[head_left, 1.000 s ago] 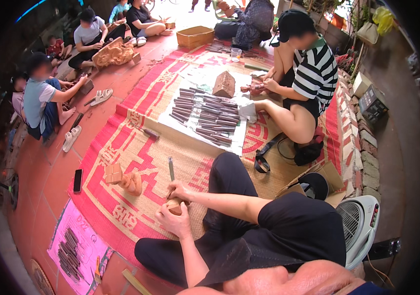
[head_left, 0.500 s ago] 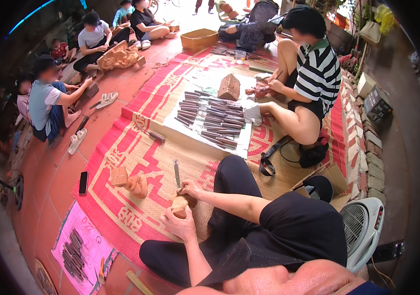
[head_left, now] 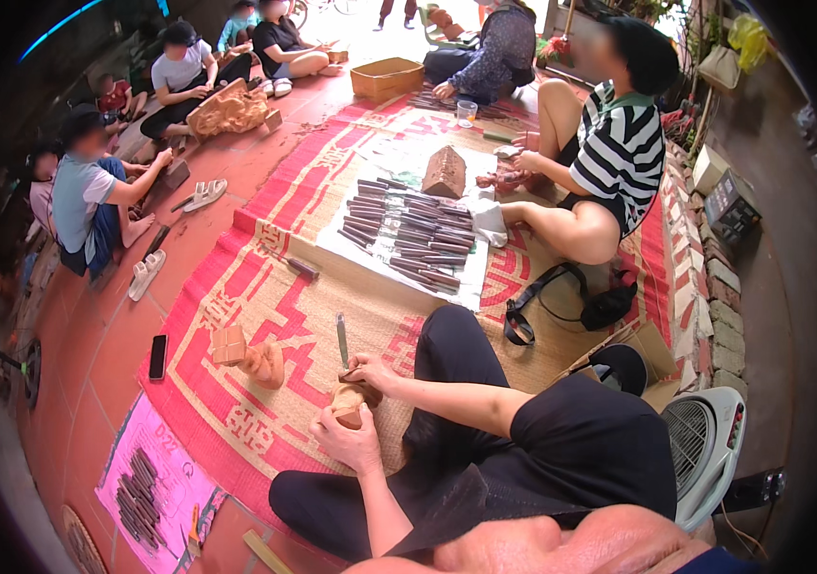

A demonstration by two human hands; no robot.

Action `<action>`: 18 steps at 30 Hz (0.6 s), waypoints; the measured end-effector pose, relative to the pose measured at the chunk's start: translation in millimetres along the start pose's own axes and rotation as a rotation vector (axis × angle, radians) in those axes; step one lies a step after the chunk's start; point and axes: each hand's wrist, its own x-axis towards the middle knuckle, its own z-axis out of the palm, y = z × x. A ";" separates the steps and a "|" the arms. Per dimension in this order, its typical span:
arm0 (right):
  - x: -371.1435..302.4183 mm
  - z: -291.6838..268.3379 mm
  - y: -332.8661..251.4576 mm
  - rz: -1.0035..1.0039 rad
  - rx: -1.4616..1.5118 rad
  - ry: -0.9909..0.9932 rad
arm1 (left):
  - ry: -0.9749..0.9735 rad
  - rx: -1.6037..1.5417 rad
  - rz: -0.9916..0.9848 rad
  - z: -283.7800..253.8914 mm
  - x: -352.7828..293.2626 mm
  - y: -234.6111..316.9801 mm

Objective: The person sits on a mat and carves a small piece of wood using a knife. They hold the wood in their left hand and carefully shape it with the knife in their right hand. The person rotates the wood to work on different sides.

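My left hand (head_left: 351, 444) is closed around the near end of a small, partly carved wooden piece (head_left: 349, 394) above the mat. My right hand (head_left: 376, 371) grips a slim carving tool (head_left: 341, 335) against the far side of that piece. The tool's long greyish part points away from me, and the fingers hide its other end. To the left, a carved wooden figure (head_left: 263, 365) with a square block at one end lies on the mat.
Dark-handled chisels (head_left: 418, 230) cover a white sheet ahead; one chisel (head_left: 303, 269) lies nearer. A phone (head_left: 158, 358) and a pink sheet (head_left: 167, 438) with several tools are left. A fan (head_left: 705, 445) stands right. Several people sit around, one in a striped shirt (head_left: 619, 143).
My hands stay on the wooden piece, with the carving tool shifted slightly. The person in the striped shirt has raised their head and leaned back; the person at the far end has moved an arm.
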 end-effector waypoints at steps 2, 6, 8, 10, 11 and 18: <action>-28.5 10.8 -14.9 -0.040 0.261 -0.105 | 0.008 0.018 -0.019 -3.1 0.8 -0.8; -37.1 15.3 9.3 -0.011 0.303 -0.021 | 0.008 0.000 -0.020 -5.6 3.3 4.1; -15.7 6.8 27.6 0.031 0.393 0.070 | 0.009 -0.001 -0.014 -0.4 1.6 3.9; -9.7 -1.2 30.8 0.021 0.235 0.072 | -0.005 -0.004 -0.022 3.3 -0.3 4.0; -19.0 7.3 7.4 0.062 0.228 0.037 | 0.008 0.017 -0.034 -0.6 1.1 -0.1; -35.3 11.3 26.1 -0.026 0.199 0.007 | 0.008 0.043 -0.033 -0.5 0.7 2.8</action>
